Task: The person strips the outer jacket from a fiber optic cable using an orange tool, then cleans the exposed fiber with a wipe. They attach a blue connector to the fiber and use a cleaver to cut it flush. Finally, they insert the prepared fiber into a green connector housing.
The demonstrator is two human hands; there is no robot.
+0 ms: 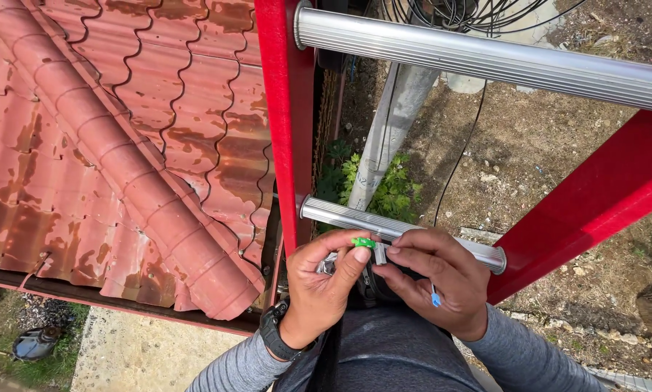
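Note:
My left hand point(326, 287) pinches a small green connector point(363, 242) between thumb and forefinger, just below a ladder rung. My right hand point(435, 279) meets it from the right, fingertips on a small pale piece point(380, 252) joined to the green connector. A small blue part point(435, 298) pokes out between the right hand's fingers. Both hands are held close to my body, over a dark pouch that is mostly hidden behind them. A black watch point(276, 332) is on my left wrist.
I am high on a red ladder point(288, 123) with ribbed aluminium rungs point(485, 62). A rusty red tiled roof point(122, 145) lies to the left. Below are a grey pole point(395, 131), black cables point(464, 145), green weeds and stony ground.

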